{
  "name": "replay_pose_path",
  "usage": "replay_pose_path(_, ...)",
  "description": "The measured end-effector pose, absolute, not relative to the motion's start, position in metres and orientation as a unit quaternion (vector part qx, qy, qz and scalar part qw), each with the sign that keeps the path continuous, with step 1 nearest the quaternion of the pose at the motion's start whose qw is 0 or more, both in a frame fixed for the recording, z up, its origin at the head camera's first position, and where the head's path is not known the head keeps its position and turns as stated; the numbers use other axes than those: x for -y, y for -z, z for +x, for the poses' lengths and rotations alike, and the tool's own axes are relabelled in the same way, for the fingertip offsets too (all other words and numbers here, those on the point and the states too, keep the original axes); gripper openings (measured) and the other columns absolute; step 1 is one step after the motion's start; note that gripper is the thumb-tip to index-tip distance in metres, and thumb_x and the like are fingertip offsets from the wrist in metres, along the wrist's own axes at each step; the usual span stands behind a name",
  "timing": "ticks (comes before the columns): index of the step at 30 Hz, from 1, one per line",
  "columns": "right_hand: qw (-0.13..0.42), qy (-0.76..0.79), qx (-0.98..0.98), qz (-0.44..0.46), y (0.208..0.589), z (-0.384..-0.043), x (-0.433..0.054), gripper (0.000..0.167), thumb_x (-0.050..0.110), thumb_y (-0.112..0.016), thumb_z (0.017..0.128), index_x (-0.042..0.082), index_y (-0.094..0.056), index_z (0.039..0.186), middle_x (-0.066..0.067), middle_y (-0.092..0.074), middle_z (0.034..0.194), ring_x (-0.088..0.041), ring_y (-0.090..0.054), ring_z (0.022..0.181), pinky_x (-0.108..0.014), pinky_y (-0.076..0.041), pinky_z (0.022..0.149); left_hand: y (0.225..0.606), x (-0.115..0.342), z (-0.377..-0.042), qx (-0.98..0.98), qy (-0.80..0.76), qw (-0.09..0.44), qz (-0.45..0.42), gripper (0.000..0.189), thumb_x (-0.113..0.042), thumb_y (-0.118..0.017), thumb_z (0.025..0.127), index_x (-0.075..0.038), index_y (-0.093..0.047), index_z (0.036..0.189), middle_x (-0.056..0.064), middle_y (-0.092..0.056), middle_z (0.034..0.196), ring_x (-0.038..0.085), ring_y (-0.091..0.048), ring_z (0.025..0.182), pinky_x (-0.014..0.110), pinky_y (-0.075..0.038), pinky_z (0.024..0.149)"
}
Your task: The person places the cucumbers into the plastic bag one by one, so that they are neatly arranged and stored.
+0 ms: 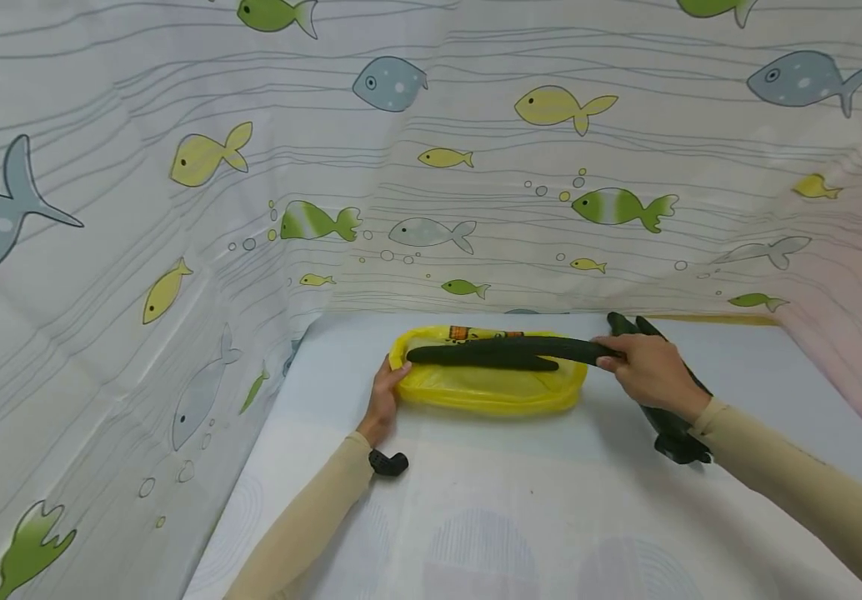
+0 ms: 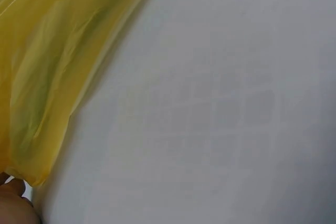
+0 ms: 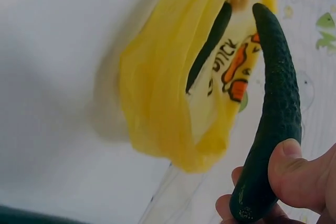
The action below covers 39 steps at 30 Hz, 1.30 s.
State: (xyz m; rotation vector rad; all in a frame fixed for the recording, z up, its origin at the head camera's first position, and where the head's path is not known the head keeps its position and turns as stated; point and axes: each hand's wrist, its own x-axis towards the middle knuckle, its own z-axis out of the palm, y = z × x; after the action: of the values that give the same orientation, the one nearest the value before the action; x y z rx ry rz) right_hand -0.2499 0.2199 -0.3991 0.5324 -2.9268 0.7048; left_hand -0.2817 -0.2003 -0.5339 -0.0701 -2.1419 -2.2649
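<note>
My right hand [image 1: 652, 373] grips a long dark green cucumber [image 3: 278, 98] by one end. In the head view the cucumber stretches leftward across the mouth of a yellow plastic bag [image 1: 487, 403]. Inside the bag lies another cucumber [image 3: 210, 48], partly covered by the held one in the head view. At the bag's left end my left hand [image 1: 382, 404] holds the rim, thumb over the edge and the other fingers mostly hidden. The left wrist view catches only the bag's outer side [image 2: 58, 66] and a bit of that hand [image 2: 16, 203].
More cucumbers [image 1: 621, 323] lie on the white table [image 1: 476, 492] at the right, partly behind my right hand and wrist. A fish-patterned sheet [image 1: 401, 183] rises at the back and the left side. A black wrist camera [image 1: 388, 463] sits on my left wrist.
</note>
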Motion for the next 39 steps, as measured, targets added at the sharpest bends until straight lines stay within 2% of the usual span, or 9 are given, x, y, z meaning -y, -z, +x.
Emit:
replay_pose_path(4, 0.040, -0.229, 0.955, 0.185, 0.406, -0.259, -0.198, 0.037, 0.015, -0.068, 0.102, -0.002, -0.071, 0.135, -0.025, -0.077, 0.115, -0.018, -0.047, 0.062, -0.029, -0.032, 0.053, 0.533, 0.200, -0.282, 0.689, 0.725, 0.007, -0.021, 0.069, -0.035, -0.048, 0.103, -0.012, -0.031, 0.167, 0.008, -0.032, 0.173, 0.028, -0.025, 0.161, 0.051, -0.006, 0.135)
replay_pose_path(9, 0.031, -0.217, 0.955, 0.199, 0.412, -0.269, -0.173, 0.037, 0.016, -0.069, 0.102, -0.004, -0.071, 0.133, -0.027, -0.076, 0.117, -0.017, -0.040, 0.053, -0.026, -0.027, 0.049, 0.531, 0.201, -0.283, 0.687, 0.727, 0.004, -0.018, 0.070, -0.034, -0.049, 0.103, -0.011, -0.032, 0.166, 0.011, -0.034, 0.172, 0.030, -0.026, 0.160, 0.051, -0.008, 0.135)
replay_pose_path(12, 0.029, -0.204, 0.959, 0.196, 0.414, -0.279, -0.155, 0.036, 0.016, -0.069, 0.102, -0.003, -0.073, 0.132, -0.026, -0.077, 0.117, -0.018, -0.049, 0.057, -0.026, -0.033, 0.048, 0.533, 0.205, -0.292, 0.684, 0.729, 0.000, -0.025, 0.070, -0.033, -0.049, 0.102, -0.009, -0.032, 0.166, 0.014, -0.034, 0.171, 0.031, -0.027, 0.159, 0.052, -0.010, 0.135)
replay_pose_path(16, 0.026, -0.183, 0.965, 0.189, 0.416, -0.293, -0.135, 0.034, 0.017, -0.069, 0.102, -0.002, -0.075, 0.129, -0.024, -0.077, 0.118, -0.032, -0.071, 0.083, -0.041, -0.057, 0.065, 0.535, 0.209, -0.304, 0.692, 0.721, 0.000, -0.033, 0.071, -0.035, -0.050, 0.102, -0.011, -0.032, 0.166, 0.013, -0.034, 0.171, 0.030, -0.027, 0.160, 0.052, -0.009, 0.135)
replay_pose_path(19, 0.027, -0.171, 0.968, 0.181, 0.418, -0.303, -0.123, 0.033, 0.018, -0.069, 0.101, -0.002, -0.076, 0.127, -0.023, -0.077, 0.119, -0.041, -0.073, 0.102, -0.055, -0.060, 0.082, 0.536, 0.213, -0.314, 0.695, 0.718, 0.000, -0.042, 0.071, -0.036, -0.050, 0.102, -0.010, -0.033, 0.166, 0.012, -0.035, 0.171, 0.030, -0.027, 0.160, 0.053, -0.009, 0.135)
replay_pose_path(24, 0.018, -0.166, 0.973, 0.158, 0.427, -0.319, -0.108, 0.034, 0.020, -0.069, 0.101, -0.001, -0.075, 0.128, -0.024, -0.075, 0.124, -0.043, -0.071, 0.110, -0.059, -0.057, 0.090, 0.539, 0.219, -0.330, 0.694, 0.718, -0.003, -0.052, 0.071, -0.034, -0.050, 0.102, -0.005, -0.034, 0.165, 0.014, -0.037, 0.169, 0.032, -0.029, 0.158, 0.053, -0.010, 0.134)
replay_pose_path(28, 0.006, -0.163, 0.975, 0.151, 0.434, -0.320, -0.106, 0.036, 0.021, -0.068, 0.102, -0.001, -0.074, 0.130, -0.023, -0.075, 0.126, -0.043, -0.071, 0.112, -0.061, -0.057, 0.094, 0.540, 0.217, -0.327, 0.699, 0.714, -0.006, -0.048, 0.073, -0.036, -0.050, 0.102, -0.007, -0.031, 0.166, 0.011, -0.036, 0.171, 0.030, -0.027, 0.160, 0.053, -0.009, 0.135)
replay_pose_path(35, -0.014, -0.173, 0.973, 0.155, 0.442, -0.321, -0.108, 0.036, 0.021, -0.066, 0.104, -0.004, -0.074, 0.129, -0.024, -0.075, 0.124, -0.040, -0.073, 0.105, -0.056, -0.060, 0.090, 0.543, 0.216, -0.324, 0.693, 0.720, -0.009, -0.048, 0.073, -0.038, -0.050, 0.103, -0.011, -0.028, 0.168, 0.010, -0.034, 0.172, 0.028, -0.026, 0.161, 0.050, -0.010, 0.135)
replay_pose_path(39, -0.032, -0.184, 0.970, 0.153, 0.447, -0.322, -0.109, 0.037, 0.022, -0.066, 0.104, -0.004, -0.074, 0.128, -0.023, -0.075, 0.125, -0.040, -0.072, 0.108, -0.056, -0.060, 0.092, 0.546, 0.217, -0.325, 0.687, 0.725, -0.007, -0.050, 0.072, -0.038, -0.048, 0.105, -0.010, -0.027, 0.168, 0.010, -0.034, 0.172, 0.028, -0.027, 0.160, 0.050, -0.010, 0.135)
